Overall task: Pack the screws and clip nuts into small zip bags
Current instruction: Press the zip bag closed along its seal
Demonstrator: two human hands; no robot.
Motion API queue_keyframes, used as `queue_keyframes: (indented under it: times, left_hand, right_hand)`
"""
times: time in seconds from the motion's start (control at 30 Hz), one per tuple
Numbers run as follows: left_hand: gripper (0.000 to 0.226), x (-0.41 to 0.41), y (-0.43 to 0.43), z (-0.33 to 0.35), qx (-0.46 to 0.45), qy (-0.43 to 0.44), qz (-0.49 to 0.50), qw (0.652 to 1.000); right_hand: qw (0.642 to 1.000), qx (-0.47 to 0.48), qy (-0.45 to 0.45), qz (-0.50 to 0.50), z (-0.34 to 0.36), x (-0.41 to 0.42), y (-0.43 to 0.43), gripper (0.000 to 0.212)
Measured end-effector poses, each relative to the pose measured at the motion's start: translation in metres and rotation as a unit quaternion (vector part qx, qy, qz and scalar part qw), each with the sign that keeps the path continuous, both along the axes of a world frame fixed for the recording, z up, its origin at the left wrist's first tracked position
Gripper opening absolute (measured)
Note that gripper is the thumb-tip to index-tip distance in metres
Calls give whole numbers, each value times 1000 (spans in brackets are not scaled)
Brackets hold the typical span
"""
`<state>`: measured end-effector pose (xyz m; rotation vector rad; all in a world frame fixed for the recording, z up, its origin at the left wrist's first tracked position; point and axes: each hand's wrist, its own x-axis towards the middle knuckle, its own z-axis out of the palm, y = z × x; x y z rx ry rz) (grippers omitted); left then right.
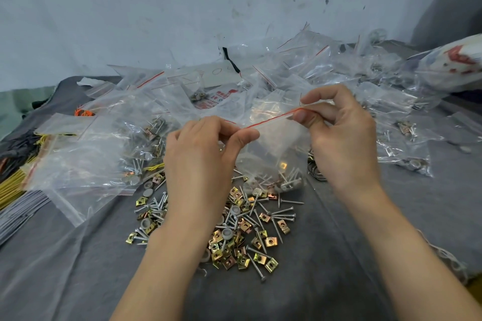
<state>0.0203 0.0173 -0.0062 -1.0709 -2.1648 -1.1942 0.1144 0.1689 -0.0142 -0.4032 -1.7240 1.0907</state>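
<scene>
Fingers (247, 136) of the left hand (198, 156) and right hand (344, 141) pinch the red zip strip (271, 118) of a filled zip bag (273, 150), held over the loose screws and clip nuts (242, 232) on the worktop (339, 255). Sealing looks underway; next, press along the strip.

Screw pile (234, 224) on cloth (78, 255); bag heap (300, 70) behind.

2 hands: left hand (198, 154), right hand (344, 135). 1 zip bag (273, 143) pinched between them; the pieces inside are too jumbled to count. Loose screws (283, 212): dozens, no exact count possible. Loose clip nuts (271, 242): dozens too. Loose grey round caps (236, 210): at least six. Piled behind, other bags (313, 65): dozens, overlapping, uncountable. 1 bundle of yellow ties (13, 185).
</scene>
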Motion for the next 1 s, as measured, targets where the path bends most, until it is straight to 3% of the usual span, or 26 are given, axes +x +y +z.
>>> queue_keyframes:
  times: [0.1, 0.3, 0.43, 0.57, 0.6, 0.7, 0.8, 0.9, 1.0]
  left_hand:
    - [35, -4, 0, 0, 32, -14, 8, 999]
    - [57, -10, 0, 2, 53, -7, 11, 999]
    - [32, -24, -5, 7, 69, -60, -36, 995]
    - [17, -36, -13, 15, 146, -111, -59, 981]
    - [11, -36, -14, 17, 140, -119, -80, 980]
    - [32, -32, -11, 18, 32, -89, -125, 988]
    - [11, -29, -5, 16, -21, -61, -138, 988]
    - [6, -44, -7, 22, -10, -80, -100, 992]
    - [17, -77, -26, 35, 64, -83, 39, 994]
  right_hand:
    - [1000, 3, 6, -7, 1, -1, 0, 35]
    - [999, -11, 34, 12, 3, -2, 0, 29]
    - [997, -24, 63, 25, 8, 0, 5, 23]
    - [994, -35, 85, 55, 16, 0, 7, 25]
    - [995, -28, 79, 61, 17, -1, 5, 26]
    - [996, 12, 34, 83, 21, -5, -2, 25]
    - [994, 32, 8, 101, 23, -9, -10, 21]
    - [992, 16, 4, 125, 21, -14, -9, 20]
    - [996, -29, -5, 80, 7, -22, 8, 24]
